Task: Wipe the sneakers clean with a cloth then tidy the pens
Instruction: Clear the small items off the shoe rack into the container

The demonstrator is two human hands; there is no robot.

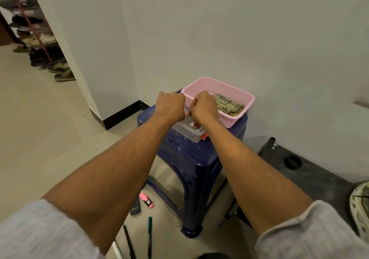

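My left hand (170, 104) and my right hand (203, 106) are side by side over a clear plastic box (187, 133) on a blue stool (189, 158). Both have curled fingers and seem to grip the box's translucent lid (186, 111) between them; the fingertips are hidden. Batteries (195, 126) lie in the box. A folded checked cloth (229, 105) sits in a pink basket (237, 118) at the stool's far side. On the floor lie a pink highlighter (146, 200), a green pen (149, 234) and a black pen (128, 242). A sneaker (360, 208) shows at the right edge.
A small dark device (135, 207) lies beside the highlighter. A dark low platform (311, 178) with a black ring (293, 162) stands right of the stool. A shoe rack (30, 28) and loose shoes stand far left. The wall is right behind the stool.
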